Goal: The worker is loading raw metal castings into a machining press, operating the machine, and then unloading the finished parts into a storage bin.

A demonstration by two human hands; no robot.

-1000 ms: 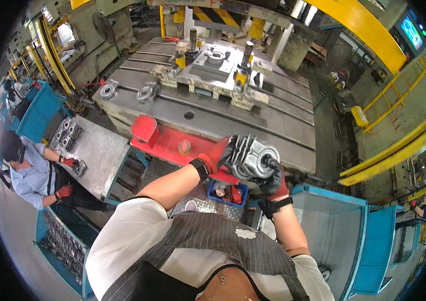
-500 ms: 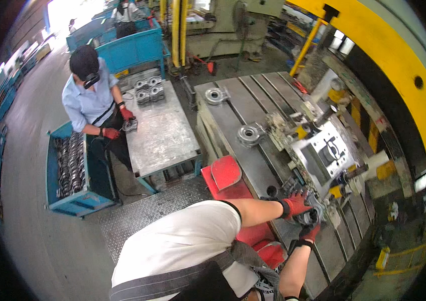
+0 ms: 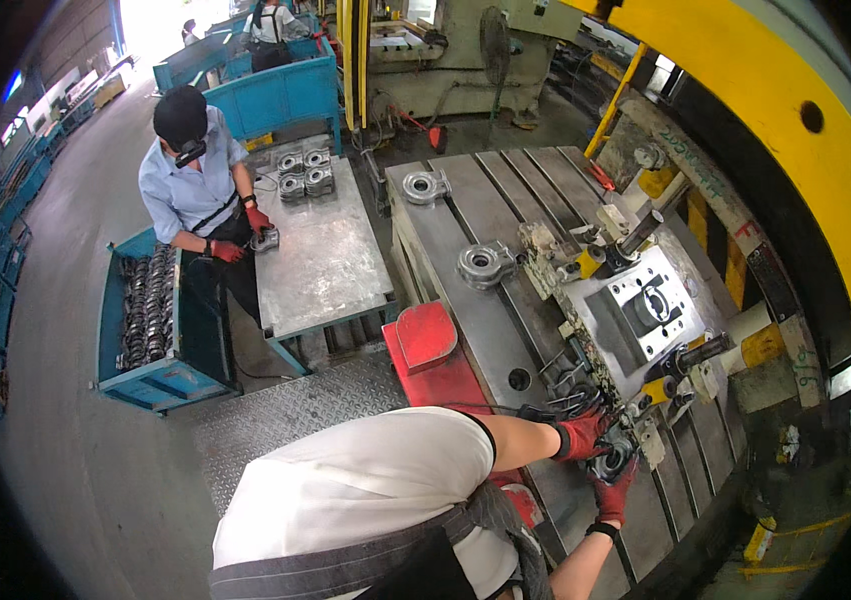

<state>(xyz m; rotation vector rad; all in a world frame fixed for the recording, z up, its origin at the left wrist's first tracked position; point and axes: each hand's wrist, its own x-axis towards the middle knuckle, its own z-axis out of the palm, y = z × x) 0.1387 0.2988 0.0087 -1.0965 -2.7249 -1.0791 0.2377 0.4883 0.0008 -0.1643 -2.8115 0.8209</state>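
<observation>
Both my hands wear red gloves and hold one grey metal casting with a round ring opening (image 3: 613,461) above the near edge of the slotted press bed. My left hand (image 3: 582,437) closes on its left side, while my right hand (image 3: 612,494) grips it from below right. Fingers hide part of the casting. Beside my left hand lie several dark metal pieces (image 3: 567,385), hard to tell apart. Just beyond is a die block (image 3: 660,310) with a bright plate and a dark ring-shaped recess. Two similar castings, one nearer (image 3: 485,265) and one farther (image 3: 425,187), rest on the bed.
Yellow press frame (image 3: 725,60) arches over the right. A red seat (image 3: 426,335) stands at the slotted bed (image 3: 545,180). At left, a co-worker (image 3: 185,180) handles a casting at a metal table (image 3: 325,270), beside a blue bin (image 3: 170,385) of parts.
My hands have drawn the casting slightly toward me, away from the die block. The whole view has shifted a little. The co-worker stays at the table.
</observation>
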